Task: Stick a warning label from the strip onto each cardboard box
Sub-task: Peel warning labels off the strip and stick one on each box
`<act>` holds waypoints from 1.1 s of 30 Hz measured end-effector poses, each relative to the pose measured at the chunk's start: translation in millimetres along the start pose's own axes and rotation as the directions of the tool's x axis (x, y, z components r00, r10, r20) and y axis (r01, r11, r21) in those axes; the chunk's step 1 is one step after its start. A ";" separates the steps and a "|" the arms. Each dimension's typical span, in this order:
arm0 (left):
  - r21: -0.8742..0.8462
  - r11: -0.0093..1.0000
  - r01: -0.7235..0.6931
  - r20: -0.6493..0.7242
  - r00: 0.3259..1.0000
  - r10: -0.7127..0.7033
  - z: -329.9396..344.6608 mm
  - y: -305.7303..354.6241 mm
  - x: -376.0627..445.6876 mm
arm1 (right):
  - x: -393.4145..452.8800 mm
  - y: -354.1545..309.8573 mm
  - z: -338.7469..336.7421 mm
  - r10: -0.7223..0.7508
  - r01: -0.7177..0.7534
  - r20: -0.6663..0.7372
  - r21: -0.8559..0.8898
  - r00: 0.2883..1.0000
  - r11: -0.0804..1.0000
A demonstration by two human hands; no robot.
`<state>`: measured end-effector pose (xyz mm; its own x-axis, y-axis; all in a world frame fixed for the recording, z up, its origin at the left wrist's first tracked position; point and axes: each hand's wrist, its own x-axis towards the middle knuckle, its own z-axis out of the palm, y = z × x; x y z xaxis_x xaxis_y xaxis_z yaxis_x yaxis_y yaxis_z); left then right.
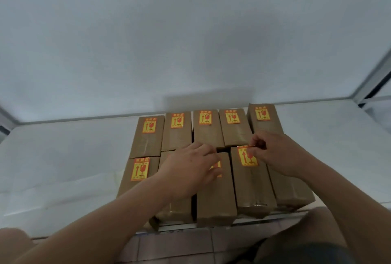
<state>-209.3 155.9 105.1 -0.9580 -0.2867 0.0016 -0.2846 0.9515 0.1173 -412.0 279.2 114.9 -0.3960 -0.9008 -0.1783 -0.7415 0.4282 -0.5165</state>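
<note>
Several brown cardboard boxes lie in two rows on a white table (pixel 63 158). Every back-row box carries a yellow and red warning label, such as the far-left one (pixel 149 125). In the front row the left box has a label (pixel 139 169). My left hand (pixel 190 166) lies flat over the front middle boxes and partly covers a label (pixel 216 167) on the middle box (pixel 214 196). My right hand (pixel 277 151) pinches the top right corner of a label (pixel 247 156) lying on the fourth front box (pixel 251 187). The front right box (pixel 292 192) shows no label. No label strip is visible.
A white wall (pixel 190 31) rises behind the table. A window frame (pixel 376 82) runs along the right. Tiled floor (pixel 179 244) shows below the table's front edge, with my knees at the bottom corners.
</note>
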 end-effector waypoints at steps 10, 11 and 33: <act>0.055 0.994 -0.099 0.062 0.993 0.096 18.2 30.8 20.4 | -0.3 20.3 9.7 0.043 -0.042 -0.024 0.011 0.999 0.999; 0.065 0.991 -0.115 0.061 0.992 0.111 20.3 31.7 20.3 | -0.4 20.3 10.4 0.047 -0.047 -0.027 0.009 0.999 0.999; 0.096 0.978 -0.184 0.008 0.983 0.184 41.2 32.7 19.2 | 2.1 16.7 27.6 0.104 -0.117 -0.080 -0.185 0.991 0.976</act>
<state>-238.5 186.1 68.1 -0.9943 -0.1054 0.0149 -0.1051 0.9943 0.0194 -410.3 282.4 82.8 -0.5131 -0.8427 -0.1633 -0.7772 0.5368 -0.3284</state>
